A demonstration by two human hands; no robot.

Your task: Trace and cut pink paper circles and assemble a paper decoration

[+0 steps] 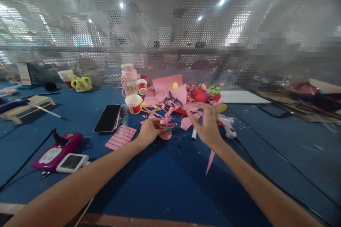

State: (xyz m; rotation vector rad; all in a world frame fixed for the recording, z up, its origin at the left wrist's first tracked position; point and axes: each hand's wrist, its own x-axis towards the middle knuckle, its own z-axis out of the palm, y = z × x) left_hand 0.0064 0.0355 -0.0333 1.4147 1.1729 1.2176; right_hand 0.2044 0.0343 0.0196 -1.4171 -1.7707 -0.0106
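The left hand (149,131) is closed around a small pink paper cutout (166,125) on the blue table (165,184), fingers pinching it where it stands on a round pink base — its exact shape is hard to make out. The right hand (207,126) hovers just beside it, fingers spread and empty, blurred. Behind lies a heap of pink paper scraps (170,94), partly hiding scissors. A white glue gun (226,125) is half hidden by the right hand. A dark phone (108,117) and a paper cup (133,103) sit left of the heap.
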